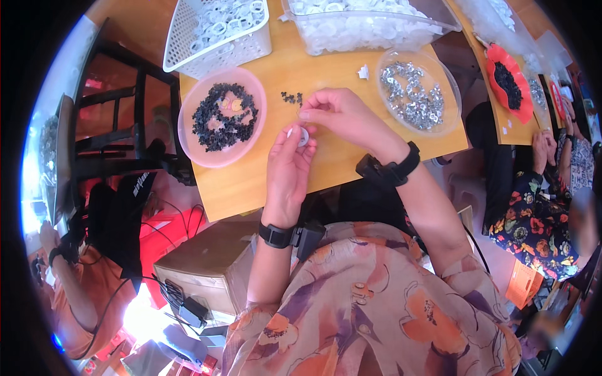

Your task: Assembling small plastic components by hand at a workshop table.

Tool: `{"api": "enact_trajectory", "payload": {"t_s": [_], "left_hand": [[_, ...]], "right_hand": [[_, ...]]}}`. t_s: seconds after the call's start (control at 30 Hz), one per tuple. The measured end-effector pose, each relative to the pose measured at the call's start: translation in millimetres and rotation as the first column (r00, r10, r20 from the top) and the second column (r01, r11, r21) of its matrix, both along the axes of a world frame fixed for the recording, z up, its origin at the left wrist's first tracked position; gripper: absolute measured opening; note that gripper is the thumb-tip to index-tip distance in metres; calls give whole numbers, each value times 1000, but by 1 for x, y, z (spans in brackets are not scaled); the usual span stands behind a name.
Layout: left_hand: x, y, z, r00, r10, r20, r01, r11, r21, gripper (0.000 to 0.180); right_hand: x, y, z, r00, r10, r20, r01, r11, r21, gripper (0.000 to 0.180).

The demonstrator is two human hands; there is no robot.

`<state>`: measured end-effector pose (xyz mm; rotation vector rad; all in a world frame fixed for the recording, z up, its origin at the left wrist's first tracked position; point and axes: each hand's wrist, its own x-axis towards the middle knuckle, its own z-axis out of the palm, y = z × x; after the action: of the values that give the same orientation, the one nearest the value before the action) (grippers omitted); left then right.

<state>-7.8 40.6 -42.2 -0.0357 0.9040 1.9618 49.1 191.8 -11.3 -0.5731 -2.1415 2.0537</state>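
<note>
A small white round plastic part is held between the thumb and fingers of my left hand. Just above it and to the right, the thumb and forefinger of my right hand are pinched together; whatever they hold is too small to make out. Beside my right fingertips, a few tiny black pieces lie loose on the wooden table. A pink bowl of many such black pieces is to the left of my hands. On the right stands a clear round dish with small shiny metal pieces.
At the back are a white perforated basket and a clear tub, both full of white plastic parts. A small white piece lies near the metal pieces. Co-workers sit at both sides; a red tray of black pieces is on the right table.
</note>
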Motion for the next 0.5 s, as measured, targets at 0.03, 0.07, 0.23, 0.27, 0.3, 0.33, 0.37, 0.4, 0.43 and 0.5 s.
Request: {"api": "enact_trajectory", "payload": {"t_s": [0.03, 0.07, 0.23, 0.27, 0.3, 0.33, 0.37, 0.4, 0.43, 0.5], "left_hand": [[1, 1, 0, 999, 26, -37, -26, 1000, 0, 18], [3, 1, 1, 996, 50, -74, -50, 999, 1, 19], [15, 3, 2, 982, 76, -173, -87, 995, -53, 12], [16, 4, 3, 973, 94, -209, -114, 990, -86, 11], [17, 4, 3, 973, 89, -211, -110, 990, -90, 11], [18, 6, 3, 967, 91, -239, -118, 988, -99, 10], [18, 7, 3, 959, 93, -267, -126, 986, -108, 10], [18, 7, 1, 960, 89, -267, -123, 986, -114, 10], [18, 7, 0, 951, 88, -295, -127, 985, -117, 10], [21, 7, -1, 943, 82, -323, -128, 984, -122, 10]], "right_hand": [[4, -1, -1, 998, 33, -51, -39, 991, -126, 13], [7, -2, -2, 998, 32, -52, -38, 990, -133, 13], [17, -12, -15, 986, -79, -148, 73, 996, -44, 12], [20, -14, -13, 985, -84, -149, 78, 996, -49, 12], [24, -17, -10, 982, -126, -140, 133, 990, 42, 11], [27, -18, -6, 977, -168, -132, 185, 974, 131, 10], [30, -19, -2, 976, -172, -131, 189, 974, 125, 10], [33, -19, 1, 973, -188, -131, 208, 965, 158, 11], [36, -20, 3, 970, -205, -133, 228, 954, 194, 12], [39, -22, -2, 965, -198, -174, 235, 946, 225, 13]]}}
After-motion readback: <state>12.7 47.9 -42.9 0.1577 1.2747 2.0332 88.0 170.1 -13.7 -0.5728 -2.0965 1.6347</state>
